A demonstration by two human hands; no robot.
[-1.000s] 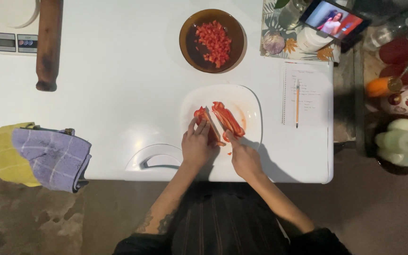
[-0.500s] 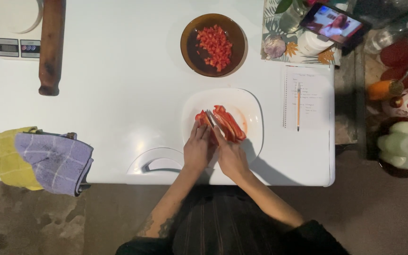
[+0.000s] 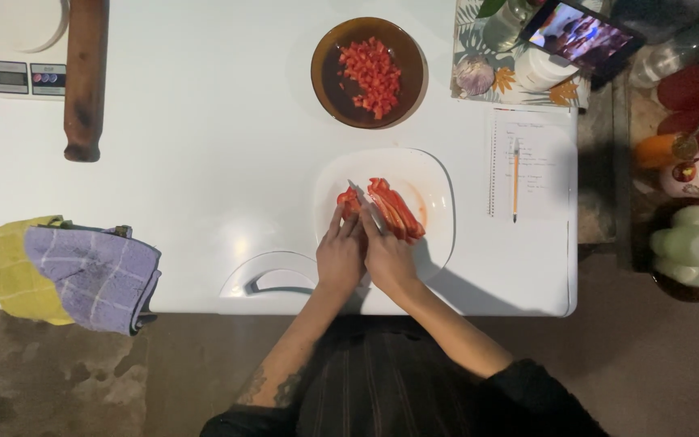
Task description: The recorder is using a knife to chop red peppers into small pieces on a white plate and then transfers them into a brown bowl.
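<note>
A white plate (image 3: 430, 174) on a white table holds red pepper strips (image 3: 396, 210). My left hand (image 3: 340, 257) presses its fingertips on the left end of the strips. My right hand (image 3: 388, 257) grips a knife (image 3: 364, 202) whose blade lies across the pepper beside the left fingers. Both hands touch each other at the plate's near left rim. Farther back, a brown bowl (image 3: 329, 85) contains diced red pepper (image 3: 372, 74).
A wooden rolling pin (image 3: 84, 77) and a small scale (image 3: 26, 77) lie at the far left. Purple and yellow cloths (image 3: 82, 271) hang over the near left edge. A notepad with a pencil (image 3: 515, 180), a tablet (image 3: 580, 34) and jars stand at the right.
My right hand has moved left against my left hand, bringing the knife onto the left end of the pepper strips. The view has drifted slightly.
</note>
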